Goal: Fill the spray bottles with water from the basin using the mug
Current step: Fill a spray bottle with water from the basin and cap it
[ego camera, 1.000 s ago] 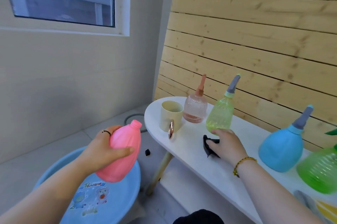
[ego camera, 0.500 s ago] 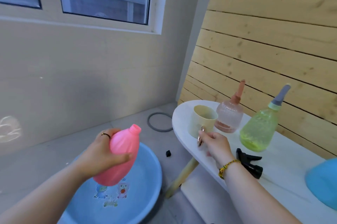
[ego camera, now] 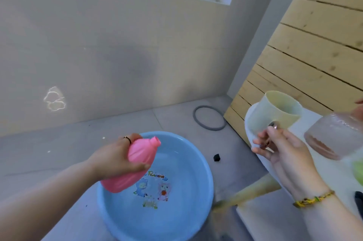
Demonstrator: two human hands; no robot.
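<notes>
Head view, surroundings: a grey ring (ego camera: 209, 118) lies on the floor beside the wooden wall; a small black piece (ego camera: 216, 157) lies between the basin (ego camera: 208, 179) and the table leg (ego camera: 250, 193).
Table (ego camera: 332, 176): white top carrying a clear bottle (ego camera: 334, 138) just right of the mug (ego camera: 275, 112).
Basin: blue, on the floor, cartoon print on its bottom, water glinting inside.
In the way: the right hand (ego camera: 282, 151) covers the mug's handle and lower front.
Pink bottle (ego camera: 142, 153): uncapped, long axis slanted, neck pointing up and right.
Bottle position: over the basin's near-left part, clear of the water.
Left hand (ego camera: 115, 160): wraps the bottle's body from the left, thumb across its front.
Right hand: fingers curled, pinching the mug's handle.
Mug: mouth up at the table's end; whether its base rests there cannot be told.
</notes>
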